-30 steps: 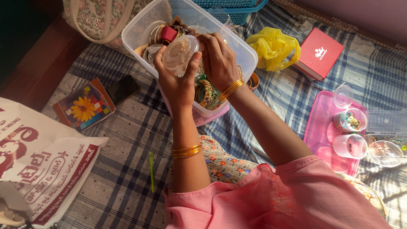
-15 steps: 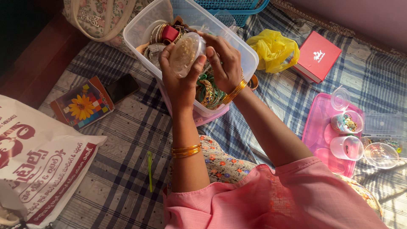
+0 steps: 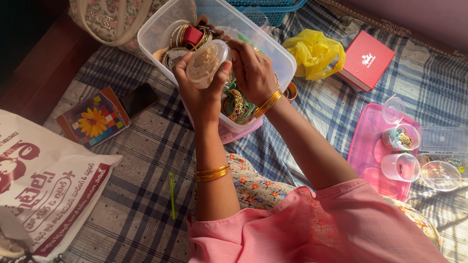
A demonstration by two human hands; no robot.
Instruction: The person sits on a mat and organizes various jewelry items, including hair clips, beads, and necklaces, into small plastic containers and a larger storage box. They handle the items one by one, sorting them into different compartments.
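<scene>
while the left hand grips a small clear round jar from below, the right hand pinches its far edge from above. the jar hovers over a clear plastic box of bangles on the checked bedsheet; a phone and flower-patterned booklet lie to the left.
</scene>
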